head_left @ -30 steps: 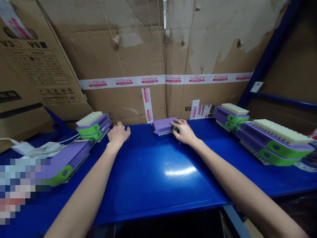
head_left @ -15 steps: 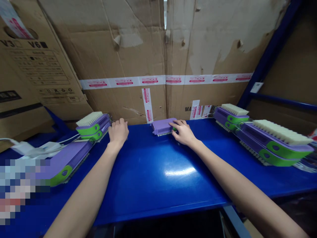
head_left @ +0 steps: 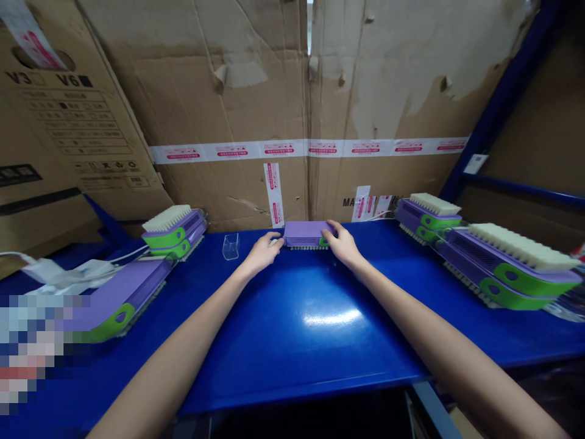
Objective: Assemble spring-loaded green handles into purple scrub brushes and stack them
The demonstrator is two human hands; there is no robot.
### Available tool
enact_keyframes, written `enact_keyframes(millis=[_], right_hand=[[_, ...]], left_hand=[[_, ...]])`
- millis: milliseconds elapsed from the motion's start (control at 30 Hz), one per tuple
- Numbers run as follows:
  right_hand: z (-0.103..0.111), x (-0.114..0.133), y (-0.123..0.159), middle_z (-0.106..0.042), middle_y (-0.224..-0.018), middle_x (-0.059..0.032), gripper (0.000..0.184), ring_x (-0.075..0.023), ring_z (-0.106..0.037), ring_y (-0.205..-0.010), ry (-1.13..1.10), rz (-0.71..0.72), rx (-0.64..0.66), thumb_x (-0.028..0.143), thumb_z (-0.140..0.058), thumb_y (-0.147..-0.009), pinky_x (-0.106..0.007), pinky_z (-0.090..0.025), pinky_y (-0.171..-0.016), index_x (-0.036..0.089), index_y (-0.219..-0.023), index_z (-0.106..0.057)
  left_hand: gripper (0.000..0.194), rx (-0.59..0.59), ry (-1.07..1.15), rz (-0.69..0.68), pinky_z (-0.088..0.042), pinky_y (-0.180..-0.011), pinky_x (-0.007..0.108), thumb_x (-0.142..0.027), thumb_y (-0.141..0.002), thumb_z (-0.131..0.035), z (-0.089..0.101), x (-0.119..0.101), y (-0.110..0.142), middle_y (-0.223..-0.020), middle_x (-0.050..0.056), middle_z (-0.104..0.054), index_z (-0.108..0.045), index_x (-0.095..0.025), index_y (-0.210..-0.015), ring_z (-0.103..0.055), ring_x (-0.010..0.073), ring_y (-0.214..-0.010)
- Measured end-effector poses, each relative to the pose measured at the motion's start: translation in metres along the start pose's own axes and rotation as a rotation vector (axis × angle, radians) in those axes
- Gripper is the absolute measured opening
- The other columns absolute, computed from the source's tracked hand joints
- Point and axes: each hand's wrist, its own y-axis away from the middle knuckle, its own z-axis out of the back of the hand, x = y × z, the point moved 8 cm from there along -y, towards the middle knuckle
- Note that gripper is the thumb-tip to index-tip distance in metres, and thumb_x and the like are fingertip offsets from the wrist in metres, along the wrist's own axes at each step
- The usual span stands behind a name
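A purple brush block (head_left: 305, 229) with a green end and cream bristles underneath lies on the blue shelf, close to the cardboard at the back. My right hand (head_left: 343, 245) grips its right end, thumb at the front and fingers behind. At the left end, my left hand (head_left: 262, 253) has its fingers closed on the block's edge; part of the fingertips is hidden. A small clear plastic cup (head_left: 231, 247) stands left of my left hand, apart from it.
Stacked brush blocks stand at the left (head_left: 171, 235) and right (head_left: 507, 268); a single block (head_left: 123, 289) lies nearer on the left. White plugs and cables (head_left: 77, 274) lie beside it. Cardboard (head_left: 237, 97) walls the back, and a blue post (head_left: 496, 103) rises at right.
My left hand has let go of the clear cup, now visible on the shelf, and moved right to the block's left end. My right hand has shifted slightly around the right end.
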Motion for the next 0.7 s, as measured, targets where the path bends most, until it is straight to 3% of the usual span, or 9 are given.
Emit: enact_keyframes(millis=[67, 233, 367, 500, 600, 700], right_hand=[[0.0, 0.001, -0.001, -0.056, -0.13, -0.0139, 0.055, -0.0252, -0.055, -0.117, -0.074, 0.039, 0.014, 0.033, -0.056, -0.081, -0.041, -0.042, -0.101, 0.016, -0.133, -0.047], [-0.005, 0.005, 0.003, -0.056, -0.13, -0.0149, 0.083, -0.0264, -0.055, -0.118, -0.005, 0.104, 0.082, 0.023, -0.071, -0.067, -0.041, -0.041, -0.102, 0.015, -0.142, -0.035], [-0.007, 0.013, 0.007, -0.056, -0.131, -0.0113, 0.075, -0.0241, -0.054, -0.12, 0.051, 0.197, 0.125, 0.019, -0.071, -0.067, -0.041, -0.041, -0.103, 0.019, -0.137, -0.043], [-0.006, 0.017, 0.007, -0.055, -0.133, -0.0092, 0.07, -0.0231, -0.052, -0.122, 0.073, 0.285, 0.142, 0.015, -0.071, -0.067, -0.041, -0.038, -0.106, 0.021, -0.133, -0.047], [-0.005, 0.018, 0.007, -0.056, -0.132, -0.01, 0.068, -0.0227, -0.052, -0.123, 0.066, 0.315, 0.151, 0.013, -0.07, -0.067, -0.04, -0.038, -0.106, 0.019, -0.132, -0.049], [-0.006, 0.016, 0.006, -0.056, -0.132, -0.0094, 0.067, -0.0224, -0.053, -0.122, 0.035, 0.31, 0.161, 0.013, -0.069, -0.068, -0.04, -0.04, -0.105, 0.019, -0.131, -0.049]], left_hand=[[0.041, 0.079, 0.075, -0.018, -0.034, -0.042, 0.021, -0.035, -0.082, -0.052, -0.009, 0.001, 0.0, -0.062, -0.001, -0.056, -0.056, -0.013, -0.117, -0.043, 0.0082, -0.04], [0.03, 0.077, 0.111, -0.094, -0.032, -0.039, 0.02, -0.04, -0.079, -0.052, -0.003, 0.0, 0.0, -0.064, -0.001, -0.055, -0.063, -0.016, -0.093, -0.044, 0.0074, -0.04], [0.024, 0.055, 0.136, -0.06, -0.03, -0.036, 0.019, -0.038, -0.079, -0.051, 0.005, 0.002, -0.002, -0.064, 0.0, -0.055, -0.061, -0.016, -0.082, -0.045, 0.0072, -0.04], [0.021, -0.099, 0.291, 0.049, -0.025, -0.032, 0.018, -0.028, -0.078, -0.048, 0.026, 0.009, -0.005, -0.064, -0.001, -0.05, -0.06, -0.014, -0.088, -0.044, 0.0073, -0.039], [0.027, -0.158, 0.464, 0.094, -0.036, -0.037, 0.019, -0.021, -0.076, -0.045, 0.036, 0.014, -0.007, -0.068, 0.001, -0.052, -0.059, -0.013, -0.098, -0.052, 0.0105, -0.048], [0.039, -0.145, 0.509, 0.107, -0.051, -0.055, 0.026, -0.017, -0.072, -0.049, 0.035, 0.019, -0.008, -0.08, 0.005, -0.06, -0.057, -0.013, -0.11, -0.061, 0.0157, -0.067]])
